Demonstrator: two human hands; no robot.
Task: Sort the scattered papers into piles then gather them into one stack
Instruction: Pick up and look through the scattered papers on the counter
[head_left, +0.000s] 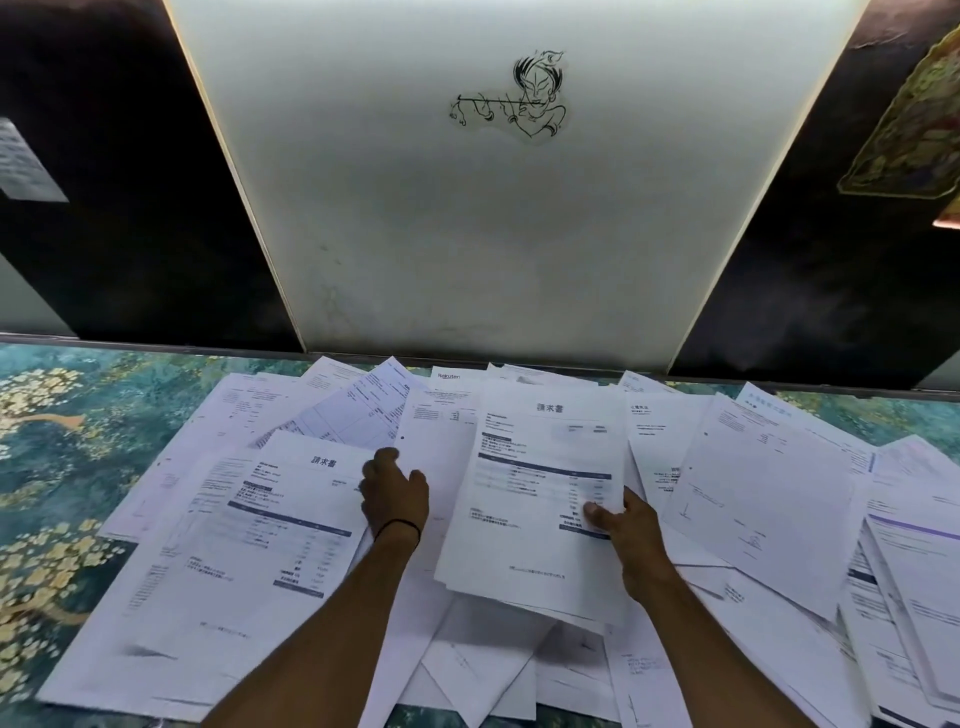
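Note:
Many white printed papers (753, 499) lie scattered and overlapping across the surface. My right hand (631, 540) is shut on a small stack of sheets (535, 488) with an invoice on top, thumb pressed on its lower right corner, lifted slightly above the pile. My left hand (395, 493) rests fingers-down at the right edge of a similar invoice sheet (291, 514) on the left, touching it; whether it grips the sheet is unclear. A black band circles the left wrist.
The papers lie on a teal cloth with gold flowers (57, 467). Behind them rises a white panel with a line drawing (509, 93), flanked by dark walls (130, 208). More overlapping sheets (914, 597) reach the right edge.

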